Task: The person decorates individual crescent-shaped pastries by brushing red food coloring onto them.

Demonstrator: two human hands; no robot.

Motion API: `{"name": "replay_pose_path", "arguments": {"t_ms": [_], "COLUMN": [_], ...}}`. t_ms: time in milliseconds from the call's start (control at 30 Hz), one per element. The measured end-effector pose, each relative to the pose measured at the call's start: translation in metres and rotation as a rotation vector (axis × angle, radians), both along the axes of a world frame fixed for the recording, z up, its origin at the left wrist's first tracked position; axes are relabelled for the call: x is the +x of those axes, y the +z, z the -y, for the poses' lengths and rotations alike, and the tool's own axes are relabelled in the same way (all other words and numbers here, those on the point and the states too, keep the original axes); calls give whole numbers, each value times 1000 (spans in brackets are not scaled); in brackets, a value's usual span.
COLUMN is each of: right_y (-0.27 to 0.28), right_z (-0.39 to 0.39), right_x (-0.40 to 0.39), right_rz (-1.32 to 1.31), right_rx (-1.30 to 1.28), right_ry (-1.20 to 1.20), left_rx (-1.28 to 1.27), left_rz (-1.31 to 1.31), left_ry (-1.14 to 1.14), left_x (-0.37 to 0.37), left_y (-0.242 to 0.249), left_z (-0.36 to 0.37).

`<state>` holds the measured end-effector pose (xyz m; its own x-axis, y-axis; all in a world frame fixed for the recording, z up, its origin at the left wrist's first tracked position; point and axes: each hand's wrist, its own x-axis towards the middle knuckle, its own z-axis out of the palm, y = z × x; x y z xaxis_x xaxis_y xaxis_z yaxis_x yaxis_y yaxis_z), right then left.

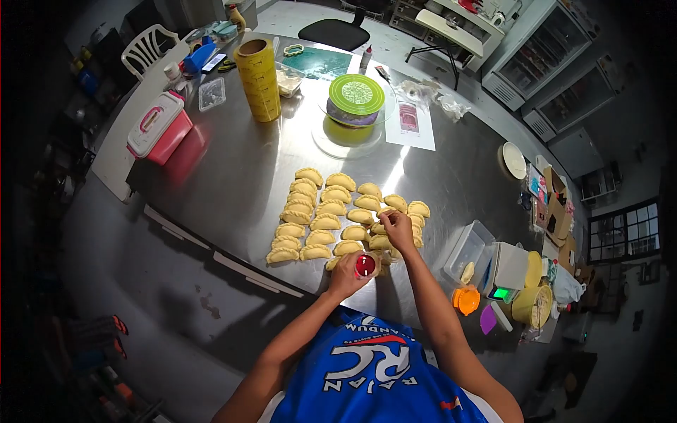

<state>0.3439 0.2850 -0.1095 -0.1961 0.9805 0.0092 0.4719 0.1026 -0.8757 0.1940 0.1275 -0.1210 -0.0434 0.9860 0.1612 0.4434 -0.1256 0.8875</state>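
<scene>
Crimped, half-moon pastries (325, 221) lie in rows on the steel table (233, 183). At the near edge of the rows, my left hand (346, 276) is wrapped round a small clear cup (366, 265) of red liquid. My right hand (397, 229) is over the pastries on the right, its fingers pinched together at a pastry; whatever is between the fingertips is too small to make out. Part of the pastries there is hidden under this hand.
A green-topped turntable (356, 94) and a yellow film roll (258, 81) stand beyond the pastries. At the left is a pink lidded box (161, 128). To the right are a clear container (468, 250), a scale (508, 271), an orange cutter (465, 301) and a yellow bucket (532, 307).
</scene>
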Motion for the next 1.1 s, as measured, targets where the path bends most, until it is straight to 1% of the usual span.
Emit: {"name": "replay_pose_path", "arguments": {"t_ms": [33, 333, 433, 467, 500, 567, 633, 700, 733, 767, 833, 867, 1000, 1067, 1100], "right_y": [-1, 0, 30, 33, 48, 76, 75, 66, 60, 61, 62, 58, 52, 50, 49], "right_z": [0, 6, 13, 16, 22, 41, 59, 75, 81, 87, 97, 100, 103, 100, 96], "right_x": [-1, -5, 0, 6, 8, 17, 26, 32, 34, 32, 27, 26, 28, 28, 28], "right_rz": [92, 137, 73, -3, -1, -32, -52, 0, 74, 74, 200, 210, 152, -11, -11], "right_rx": [10, 0, 8, 31, 31, -37, -58, -25, -29, -29, -74, -98, -94, -82, -84], "right_ry": [10, 51, 26, 34, 34, 31, 28, 114, 149, 140, 190, 173, 159, 86, 85], "left_rx": [9, -11, -1, 11, 10, -13, -14, -12, -5, 0, 24, 22, 3, 2, 6], "left_rz": [-10, 17, 19, 21, 23, 30, 25, 19, 27, 34, 26, 12, 11, -2, -14], "left_ry": [-2, -5, -8, -7, -7, 5, 12, 9, 7, 6, -14, -18, -15, -16, -17], "left_x": [1, 6, 5, 4, 4, 3, 3, 4, 4, 4, 3, 3, -1, -4, -5], "left_y": [0, 0, 0, 1, 2, 3, 1, -1, -2, -3, -4, -5, -7, -7, -6], "left_z": [1, 7, 6, 6, 6, 5, 5, 4, 4, 4, 5, 6, 12, 15, 16]}}
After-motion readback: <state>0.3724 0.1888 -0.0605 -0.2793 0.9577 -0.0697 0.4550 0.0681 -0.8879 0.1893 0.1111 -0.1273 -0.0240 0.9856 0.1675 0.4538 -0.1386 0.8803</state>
